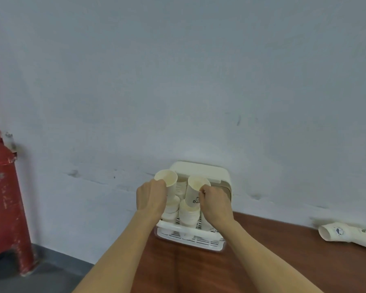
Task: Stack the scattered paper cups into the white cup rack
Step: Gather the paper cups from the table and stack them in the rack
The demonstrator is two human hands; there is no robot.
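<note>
Two hands (151, 196) (215, 200), one cup rack (190, 237).

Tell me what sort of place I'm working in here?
Probably a plain utility or back room, not a kitchen: a brown wooden table pushed against a scuffed grey-white wall, a chipped red-painted pipe at the left, and a white cup rack holding paper cups.

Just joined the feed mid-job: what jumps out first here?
Two hands meet over the white cup rack at the wall: the left hand holds one paper cup, the right hand holds a printed cup above stacked cups in the rack. Far right on the brown table, loose cups lie on their sides.
</note>
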